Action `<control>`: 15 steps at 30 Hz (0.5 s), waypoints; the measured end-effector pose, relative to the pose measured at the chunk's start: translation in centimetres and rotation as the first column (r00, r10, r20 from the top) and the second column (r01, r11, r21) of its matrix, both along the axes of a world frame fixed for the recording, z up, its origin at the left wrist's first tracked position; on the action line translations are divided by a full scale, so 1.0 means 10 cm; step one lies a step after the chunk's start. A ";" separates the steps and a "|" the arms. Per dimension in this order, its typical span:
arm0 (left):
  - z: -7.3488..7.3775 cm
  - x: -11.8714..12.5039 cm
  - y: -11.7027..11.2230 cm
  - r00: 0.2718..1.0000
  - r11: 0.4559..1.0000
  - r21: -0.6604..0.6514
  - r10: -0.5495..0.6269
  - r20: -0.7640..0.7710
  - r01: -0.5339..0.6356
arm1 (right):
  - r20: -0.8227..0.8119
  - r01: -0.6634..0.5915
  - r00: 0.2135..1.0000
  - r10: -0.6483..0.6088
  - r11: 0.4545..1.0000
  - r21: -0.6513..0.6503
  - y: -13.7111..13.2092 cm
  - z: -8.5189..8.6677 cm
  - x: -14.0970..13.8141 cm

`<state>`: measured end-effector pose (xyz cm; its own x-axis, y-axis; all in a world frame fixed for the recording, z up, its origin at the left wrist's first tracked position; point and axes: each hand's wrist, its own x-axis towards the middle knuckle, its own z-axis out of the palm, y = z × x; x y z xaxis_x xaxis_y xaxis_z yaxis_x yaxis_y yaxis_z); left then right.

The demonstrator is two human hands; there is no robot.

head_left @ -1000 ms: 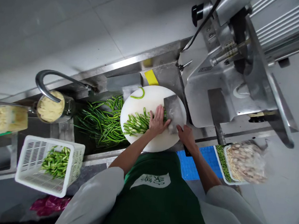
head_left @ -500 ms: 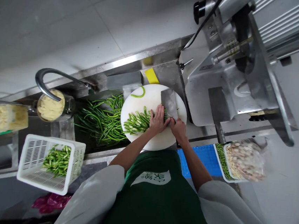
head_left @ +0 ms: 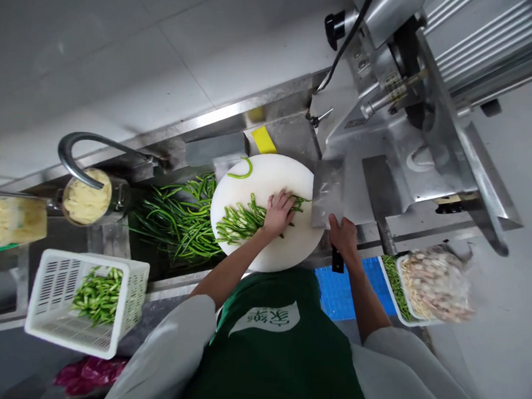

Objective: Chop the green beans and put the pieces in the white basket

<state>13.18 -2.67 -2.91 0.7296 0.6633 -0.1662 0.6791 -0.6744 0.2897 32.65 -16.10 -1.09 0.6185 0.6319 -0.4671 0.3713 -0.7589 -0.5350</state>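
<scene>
My right hand (head_left: 343, 237) is closed round a cleaver (head_left: 328, 190), whose broad blade is off the right edge of the round white cutting board (head_left: 283, 261). My left hand (head_left: 278, 213) lies over a bunch of long green peppers (head_left: 245, 216) on the board, with curled fingers gripping them. Pepper ends stick out to the right, past the fingers. One curved green pepper (head_left: 245, 169) rests apart near the board's upper left rim. Left of the board, many whole green peppers (head_left: 194, 211) fill the sink.
A white basket (head_left: 134, 300) with cut green pieces stands at lower left. Beyond it are a tap (head_left: 81, 138) and a pot of pale yellow food (head_left: 87, 198). A metal slicing machine (head_left: 397, 112) occupies the right, above a blue mat (head_left: 332, 294) and bagged food (head_left: 436, 285).
The cleaver has moved right, away from my left hand and off the board's edge. My left hand stays on the peppers, its fingers a little more spread.
</scene>
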 end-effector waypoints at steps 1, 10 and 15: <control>-0.02 0.02 0.02 1.000 1.000 -0.001 -0.004 0.025 0.004 | -0.017 0.013 1.000 -0.013 1.000 0.004 -0.01 0.00 -0.01; -0.08 0.08 -0.14 1.000 0.999 0.039 -0.026 -0.014 0.026 | -0.053 -0.054 0.997 0.054 0.998 -0.010 0.14 -0.15 -0.11; -0.11 0.15 -0.14 0.999 0.998 0.039 -0.043 -0.033 0.045 | -0.087 -0.056 0.995 0.054 0.998 -0.024 0.02 -0.20 -0.13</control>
<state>14.63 -4.04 -4.01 0.7529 0.6372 -0.1645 0.6571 -0.7143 0.2408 31.33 -15.94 -3.10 0.5399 0.6506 -0.5340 0.3665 -0.7528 -0.5468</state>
